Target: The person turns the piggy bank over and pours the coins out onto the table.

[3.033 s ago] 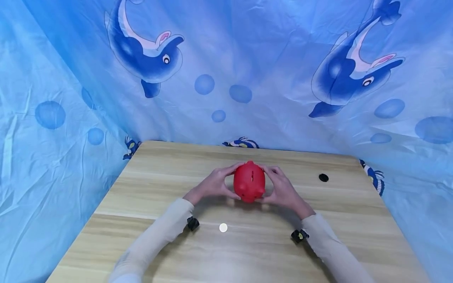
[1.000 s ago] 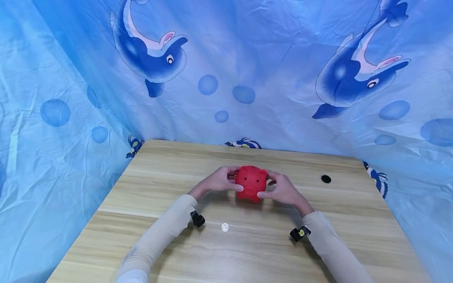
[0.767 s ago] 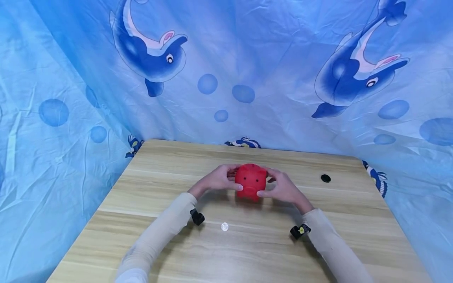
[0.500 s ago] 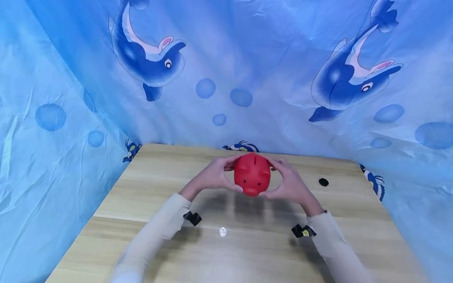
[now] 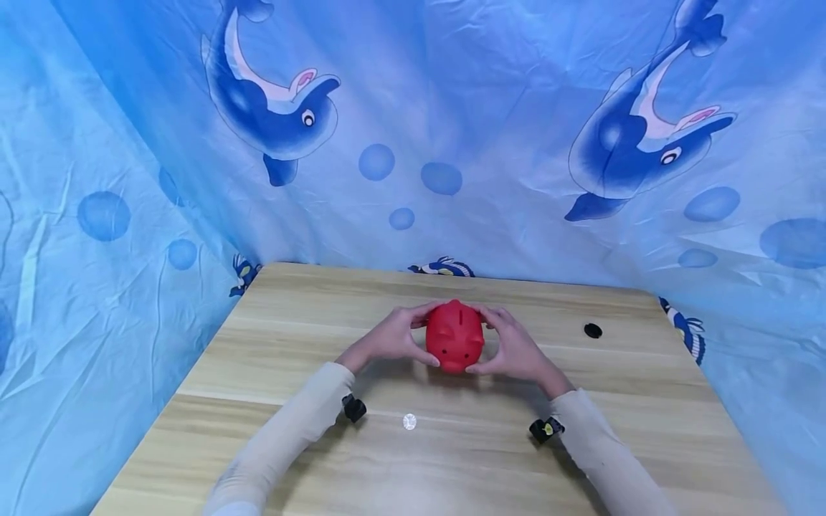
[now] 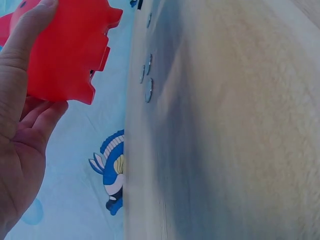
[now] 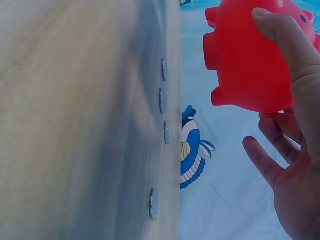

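A red piggy bank [image 5: 454, 333] is held between both hands near the table's far middle, its coin slot on top and its snout toward me. My left hand [image 5: 395, 335] grips its left side, thumb at the front and fingers behind. My right hand [image 5: 516, 349] grips the right side in the same way. Both wrist views show the piggy bank [image 6: 67, 50] above the tabletop with its feet toward it. Under it lie several silver coins [image 7: 162, 101], hidden from the head view. One more coin [image 5: 409, 421] lies nearer to me, between the forearms.
A small black disc [image 5: 593, 330] lies on the wooden table [image 5: 310, 301] at the far right. A blue dolphin-print cloth [image 5: 510, 236] hangs behind the table and along its sides. Small black cameras [image 5: 353, 408] sit on both wrists.
Both hands tipped the piggy bank until its face turned toward me, then raised it with the slot up. Since half a second ago, they have brought it lower and slightly nearer.
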Action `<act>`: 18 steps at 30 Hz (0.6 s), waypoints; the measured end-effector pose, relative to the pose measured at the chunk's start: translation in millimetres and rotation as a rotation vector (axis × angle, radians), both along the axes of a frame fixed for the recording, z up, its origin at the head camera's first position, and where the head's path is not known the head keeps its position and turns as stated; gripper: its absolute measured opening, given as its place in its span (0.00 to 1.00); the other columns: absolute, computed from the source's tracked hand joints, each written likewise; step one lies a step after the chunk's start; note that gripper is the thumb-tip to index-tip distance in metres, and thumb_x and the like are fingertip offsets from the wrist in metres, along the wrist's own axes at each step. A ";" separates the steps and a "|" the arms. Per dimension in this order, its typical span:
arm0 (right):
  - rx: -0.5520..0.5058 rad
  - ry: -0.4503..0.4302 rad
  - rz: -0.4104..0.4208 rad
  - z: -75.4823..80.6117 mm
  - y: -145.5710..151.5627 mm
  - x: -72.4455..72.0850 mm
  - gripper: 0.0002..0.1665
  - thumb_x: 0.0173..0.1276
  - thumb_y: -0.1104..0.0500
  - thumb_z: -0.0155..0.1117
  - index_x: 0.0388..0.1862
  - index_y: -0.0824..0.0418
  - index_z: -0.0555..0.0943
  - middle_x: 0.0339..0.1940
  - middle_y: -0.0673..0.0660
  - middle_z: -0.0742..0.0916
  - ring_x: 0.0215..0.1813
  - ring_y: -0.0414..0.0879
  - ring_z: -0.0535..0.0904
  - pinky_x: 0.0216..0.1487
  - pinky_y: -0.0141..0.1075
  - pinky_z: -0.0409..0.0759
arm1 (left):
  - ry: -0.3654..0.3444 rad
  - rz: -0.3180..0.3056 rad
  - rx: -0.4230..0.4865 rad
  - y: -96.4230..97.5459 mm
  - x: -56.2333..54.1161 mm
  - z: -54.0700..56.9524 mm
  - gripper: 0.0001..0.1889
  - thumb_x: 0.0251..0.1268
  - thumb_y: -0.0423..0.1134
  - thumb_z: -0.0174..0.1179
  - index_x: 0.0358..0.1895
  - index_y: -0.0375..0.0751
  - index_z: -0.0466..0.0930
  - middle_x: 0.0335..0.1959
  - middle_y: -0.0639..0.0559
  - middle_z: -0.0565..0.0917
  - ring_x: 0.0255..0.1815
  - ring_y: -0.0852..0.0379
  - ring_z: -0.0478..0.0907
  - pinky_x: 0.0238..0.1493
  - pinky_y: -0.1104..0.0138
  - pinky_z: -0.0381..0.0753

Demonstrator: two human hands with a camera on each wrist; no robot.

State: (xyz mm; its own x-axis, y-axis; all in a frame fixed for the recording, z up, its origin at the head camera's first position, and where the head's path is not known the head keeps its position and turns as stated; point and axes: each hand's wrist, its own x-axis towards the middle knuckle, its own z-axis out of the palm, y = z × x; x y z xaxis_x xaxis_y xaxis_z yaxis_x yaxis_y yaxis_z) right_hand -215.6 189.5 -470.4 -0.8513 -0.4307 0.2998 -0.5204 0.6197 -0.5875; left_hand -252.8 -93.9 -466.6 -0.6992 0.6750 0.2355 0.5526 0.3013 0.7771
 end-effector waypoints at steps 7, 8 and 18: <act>0.044 -0.025 -0.015 22.9 1.9 -0.3 0.65 0.42 0.35 0.86 0.78 0.51 0.66 0.64 0.56 0.77 0.61 0.58 0.77 0.48 0.53 0.87 | 0.001 0.001 0.004 1.9 -3.0 19.9 0.52 0.46 0.51 0.83 0.77 0.50 0.66 0.67 0.53 0.79 0.63 0.54 0.80 0.61 0.56 0.83; 0.035 -0.013 -0.023 31.4 2.5 3.3 0.65 0.41 0.36 0.87 0.78 0.52 0.67 0.64 0.56 0.77 0.62 0.58 0.77 0.48 0.53 0.87 | 0.020 -0.001 0.011 2.6 -0.2 29.0 0.52 0.45 0.51 0.83 0.77 0.49 0.66 0.66 0.53 0.80 0.63 0.54 0.81 0.60 0.58 0.84; 0.066 -0.069 -0.002 11.5 5.4 3.5 0.64 0.44 0.32 0.84 0.75 0.60 0.70 0.62 0.57 0.80 0.58 0.55 0.78 0.47 0.48 0.86 | -0.151 0.012 0.013 4.9 2.2 6.4 0.50 0.46 0.47 0.83 0.76 0.47 0.69 0.65 0.52 0.81 0.62 0.54 0.81 0.59 0.59 0.84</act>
